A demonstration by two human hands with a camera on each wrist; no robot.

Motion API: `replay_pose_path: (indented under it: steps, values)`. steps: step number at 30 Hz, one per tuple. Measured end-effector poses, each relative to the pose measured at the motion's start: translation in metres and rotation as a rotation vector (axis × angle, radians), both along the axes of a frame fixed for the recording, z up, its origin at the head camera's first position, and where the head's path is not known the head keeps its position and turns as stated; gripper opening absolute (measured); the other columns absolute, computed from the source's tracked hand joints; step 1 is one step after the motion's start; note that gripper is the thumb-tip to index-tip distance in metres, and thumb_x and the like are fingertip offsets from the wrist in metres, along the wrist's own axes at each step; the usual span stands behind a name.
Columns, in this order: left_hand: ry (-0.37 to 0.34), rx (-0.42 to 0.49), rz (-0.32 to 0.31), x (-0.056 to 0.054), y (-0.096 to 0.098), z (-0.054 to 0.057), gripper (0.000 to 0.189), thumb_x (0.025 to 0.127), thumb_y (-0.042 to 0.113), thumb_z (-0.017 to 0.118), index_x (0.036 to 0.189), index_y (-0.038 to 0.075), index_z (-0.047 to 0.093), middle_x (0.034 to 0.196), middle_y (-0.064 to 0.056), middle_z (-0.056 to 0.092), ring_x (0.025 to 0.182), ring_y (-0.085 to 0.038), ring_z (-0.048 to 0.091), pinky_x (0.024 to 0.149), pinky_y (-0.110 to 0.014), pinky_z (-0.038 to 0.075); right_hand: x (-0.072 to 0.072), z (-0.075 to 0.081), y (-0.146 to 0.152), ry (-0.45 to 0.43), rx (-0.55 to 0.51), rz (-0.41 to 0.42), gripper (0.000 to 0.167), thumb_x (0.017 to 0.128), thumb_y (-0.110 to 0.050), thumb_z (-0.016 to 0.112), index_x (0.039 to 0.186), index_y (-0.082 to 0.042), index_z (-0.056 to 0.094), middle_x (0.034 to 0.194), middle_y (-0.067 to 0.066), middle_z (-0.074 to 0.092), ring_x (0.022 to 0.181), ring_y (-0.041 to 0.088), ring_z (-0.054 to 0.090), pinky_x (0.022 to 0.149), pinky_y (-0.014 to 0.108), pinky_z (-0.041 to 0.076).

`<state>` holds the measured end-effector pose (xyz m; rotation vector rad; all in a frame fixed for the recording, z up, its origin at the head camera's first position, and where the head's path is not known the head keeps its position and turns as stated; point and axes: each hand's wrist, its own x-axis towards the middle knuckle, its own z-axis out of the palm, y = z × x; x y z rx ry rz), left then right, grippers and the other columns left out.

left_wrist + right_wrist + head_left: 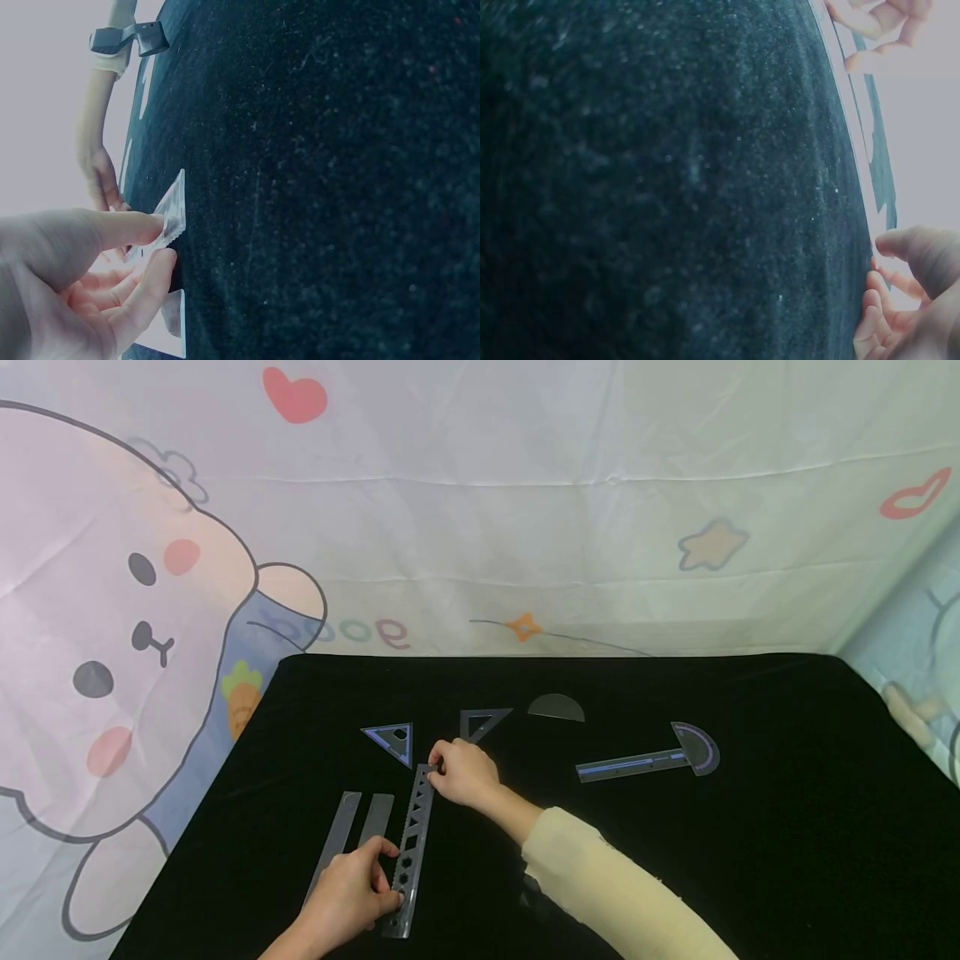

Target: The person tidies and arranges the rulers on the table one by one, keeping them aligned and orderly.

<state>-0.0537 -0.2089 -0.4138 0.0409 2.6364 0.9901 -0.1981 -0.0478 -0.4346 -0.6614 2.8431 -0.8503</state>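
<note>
A clear stencil ruler (410, 847) with cut-out triangles, squares and rounder shapes lies lengthwise, one edge wavy. My left hand (341, 893) pinches its side near the close end, thumb and forefinger at the edge. At the far end, my right hand (467, 774) grips the ruler's corner between thumb and fingers. In the left wrist view, the ruler (175, 202) tilts up from the black cloth between thumb and forefinger. Just left of it are two plain clear strips (341, 827) (377, 817), the left hand partly covering them.
Beyond the hands lie a blue-edged set square (408, 745), another set square (483, 714) and a plain half-disc (557, 707). To the right, a blue-striped ruler (630, 766) meets a blue-edged protractor (697, 747). Black cloth (787, 843) covers the table; a printed curtain (480, 527) hangs behind.
</note>
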Motion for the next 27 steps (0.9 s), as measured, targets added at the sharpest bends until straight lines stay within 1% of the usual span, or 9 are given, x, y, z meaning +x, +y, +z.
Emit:
replay_pose_path:
  steps: [6,11,16,21,24,27]
  values:
    - [0.001,-0.006,0.002,0.0,0.0,0.001,0.048,0.071,0.008,0.074,0.113,0.004,0.051,0.064,0.002,0.054,0.046,-0.011,0.053,0.04,-0.02,0.044,-0.001,-0.002,-0.001,0.005,0.024,0.003,0.019,0.084,-0.027,0.066,0.101,-0.018,0.061,0.081,-0.003,0.052,0.063,0.008,0.049,0.048,0.019,0.041]
    - [0.004,-0.012,0.002,0.001,0.0,0.002,0.048,0.071,0.008,0.074,0.113,0.004,0.051,0.065,0.002,0.054,0.047,-0.01,0.053,0.041,-0.02,0.044,-0.001,-0.003,-0.001,0.007,0.015,0.003,0.021,0.084,-0.026,0.066,0.102,-0.018,0.061,0.081,-0.002,0.054,0.064,0.009,0.05,0.049,0.019,0.041]
    - [0.046,-0.025,0.011,0.001,0.0,0.005,0.044,0.071,0.008,0.073,0.11,0.004,0.054,0.066,0.003,0.054,0.051,-0.009,0.052,0.043,-0.021,0.044,0.0,-0.001,0.001,0.007,-0.011,0.002,0.02,0.084,-0.025,0.065,0.102,-0.017,0.062,0.081,-0.002,0.055,0.065,0.009,0.051,0.05,0.02,0.04]
    - [0.105,-0.03,0.029,-0.001,0.001,0.006,0.036,0.072,0.008,0.073,0.105,0.006,0.057,0.066,0.004,0.053,0.051,-0.007,0.051,0.044,-0.021,0.043,-0.001,-0.001,0.005,-0.018,-0.062,0.022,0.02,0.085,-0.023,0.064,0.103,-0.014,0.062,0.082,-0.001,0.058,0.067,0.008,0.052,0.053,0.02,0.041]
    - [0.146,-0.035,0.051,-0.004,0.003,0.008,0.032,0.073,0.009,0.073,0.102,0.008,0.059,0.067,0.005,0.053,0.05,-0.006,0.05,0.044,-0.02,0.043,-0.001,0.0,0.008,-0.029,-0.099,0.043,0.021,0.086,-0.022,0.064,0.104,-0.012,0.062,0.085,0.0,0.061,0.069,0.008,0.054,0.056,0.02,0.043]
    - [0.176,-0.022,0.083,-0.009,0.005,0.01,0.028,0.073,0.008,0.073,0.099,0.009,0.061,0.07,0.005,0.054,0.051,-0.006,0.05,0.045,-0.02,0.044,-0.001,0.002,0.011,-0.024,-0.131,0.07,0.022,0.085,-0.021,0.063,0.105,-0.011,0.063,0.087,0.001,0.063,0.072,0.01,0.057,0.06,0.021,0.045]
